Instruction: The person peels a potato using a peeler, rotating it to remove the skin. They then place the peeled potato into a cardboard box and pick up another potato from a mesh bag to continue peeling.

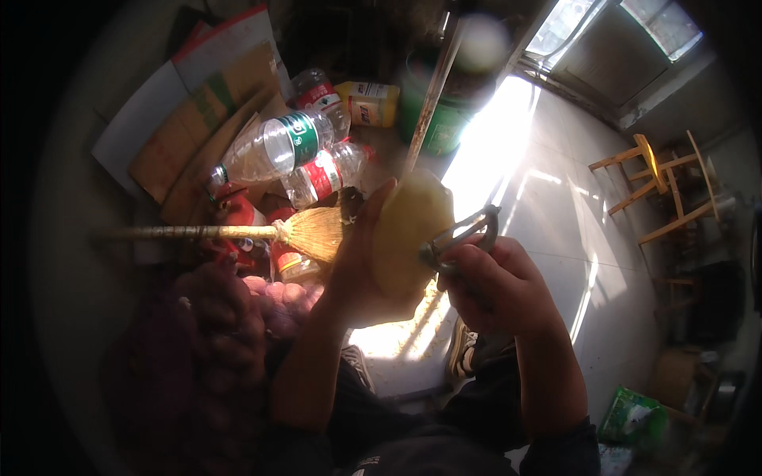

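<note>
My left hand [363, 285] grips a large, pale yellow peeled potato [414, 229], which looks smooth on the side facing me. In my right hand [500, 285] is a vegetable peeler [461, 235], its metal blade close against the potato's right edge; whether blade and surface touch I cannot tell. The fingers and thumb wrap the peeler's handle. Both hands are held up above the floor between my shoes. Pale scraps [425, 321] lie on the sunlit floor beneath them.
Left of my hands are a straw broom [315, 234], plastic bottles [268, 149], flattened cardboard [178, 137] and mesh sacks of round produce [220, 315]. A green bucket [437, 128] stands ahead, a long thin pole [433, 98] crossing in front. At right is a wooden stool [673, 178] lying tipped.
</note>
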### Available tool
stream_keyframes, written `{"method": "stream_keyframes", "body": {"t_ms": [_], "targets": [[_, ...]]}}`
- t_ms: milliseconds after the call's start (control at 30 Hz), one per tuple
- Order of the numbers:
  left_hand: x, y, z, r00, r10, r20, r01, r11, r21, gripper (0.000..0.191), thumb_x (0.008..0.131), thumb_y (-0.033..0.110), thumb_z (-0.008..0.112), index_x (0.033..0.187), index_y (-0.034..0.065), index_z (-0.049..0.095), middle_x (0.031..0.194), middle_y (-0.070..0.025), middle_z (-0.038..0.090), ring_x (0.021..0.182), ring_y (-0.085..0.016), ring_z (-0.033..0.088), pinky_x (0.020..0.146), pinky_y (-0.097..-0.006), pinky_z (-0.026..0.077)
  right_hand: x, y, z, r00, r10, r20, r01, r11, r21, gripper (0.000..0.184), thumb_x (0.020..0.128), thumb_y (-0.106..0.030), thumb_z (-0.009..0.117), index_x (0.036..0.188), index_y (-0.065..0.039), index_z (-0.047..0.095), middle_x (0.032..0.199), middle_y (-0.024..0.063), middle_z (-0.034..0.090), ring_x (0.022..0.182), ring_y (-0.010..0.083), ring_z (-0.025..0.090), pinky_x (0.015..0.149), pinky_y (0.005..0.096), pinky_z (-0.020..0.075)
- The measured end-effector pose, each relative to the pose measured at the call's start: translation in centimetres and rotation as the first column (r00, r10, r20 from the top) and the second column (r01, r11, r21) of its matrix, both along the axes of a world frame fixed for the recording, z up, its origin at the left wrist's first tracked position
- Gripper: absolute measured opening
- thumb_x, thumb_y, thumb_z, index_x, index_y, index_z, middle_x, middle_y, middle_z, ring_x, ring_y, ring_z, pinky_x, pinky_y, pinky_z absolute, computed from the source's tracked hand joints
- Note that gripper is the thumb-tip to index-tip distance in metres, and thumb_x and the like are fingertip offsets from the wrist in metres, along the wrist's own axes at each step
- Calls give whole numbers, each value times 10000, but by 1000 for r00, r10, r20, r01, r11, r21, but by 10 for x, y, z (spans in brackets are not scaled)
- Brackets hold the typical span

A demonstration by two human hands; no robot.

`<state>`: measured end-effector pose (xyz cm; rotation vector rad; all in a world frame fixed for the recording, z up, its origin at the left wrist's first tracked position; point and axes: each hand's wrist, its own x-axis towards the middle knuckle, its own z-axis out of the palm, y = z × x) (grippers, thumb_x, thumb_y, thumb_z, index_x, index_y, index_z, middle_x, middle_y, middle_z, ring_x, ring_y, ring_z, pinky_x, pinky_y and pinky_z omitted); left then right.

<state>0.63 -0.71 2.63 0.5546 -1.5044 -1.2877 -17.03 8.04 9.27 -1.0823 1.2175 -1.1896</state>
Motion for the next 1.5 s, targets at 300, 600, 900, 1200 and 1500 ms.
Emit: {"method": "stream_keyframes", "body": {"t_ms": [300,600,900,1200,1500], "targets": [[4,-2,-19,985,-152,78,145,986,88,1075,688,107,915,1600,99,346,1449,-137,547,1337,-272,573,1111,-397,493,-17,17,-2,976,-65,207,84,993,-88,360,1171,-317,480,1207,2,642,738,59,591,508,113,492,442,263,371],[8,-4,-14,957,-256,-134,284,743,606,1269,609,186,979,1661,111,273,1508,-152,521,1408,-314,538,1177,-457,453,-19,26,6,944,-175,-279,119,971,-208,242,1117,-103,551,1277,57,638,817,26,616,685,107,559,616,271,480],[36,-23,-14,836,-532,138,508,844,172,1082,691,156,969,1618,91,415,1514,-128,573,1414,-275,559,1176,-443,451,-64,15,58,671,-142,-728,-277,862,-423,496,1023,23,648,1514,-37,606,862,81,660,737,144,635,688,289,539],[62,-4,-32,726,-635,-264,658,530,535,1239,630,281,1000,1650,43,337,1533,-134,553,1403,-241,559,1133,-404,490,-72,-1,33,333,-181,-926,-435,841,-321,293,959,-59,767,1243,-130,787,942,63,804,811,188,761,657,319,624],[73,-4,-64,698,-617,-362,684,427,591,1256,605,258,1005,1622,22,306,1494,-124,530,1294,-241,591,1047,-373,523,-73,-16,-25,549,-121,-827,-305,892,-333,224,954,-66,749,1164,-90,822,952,118,798,746,258,766,649,372,620]]}}
